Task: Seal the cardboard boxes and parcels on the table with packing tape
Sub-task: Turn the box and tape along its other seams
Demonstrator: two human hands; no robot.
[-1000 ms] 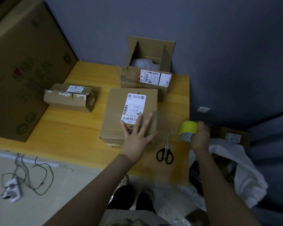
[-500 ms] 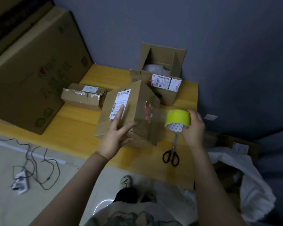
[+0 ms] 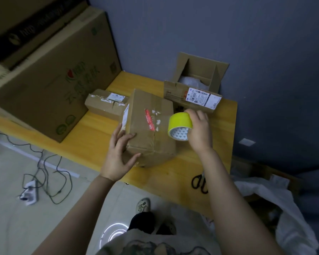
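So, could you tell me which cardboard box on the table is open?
The brown cardboard box farthest back: its flaps stand up, whereas the others are closed.

Scissors (image 3: 200, 183) half behind right forearm (image 3: 219, 181)

left hand (image 3: 118, 155): near left, fingers spread, bracing box (image 3: 149, 115) | right hand (image 3: 199, 129): farther right, fingers curled round tape roll (image 3: 180, 124)
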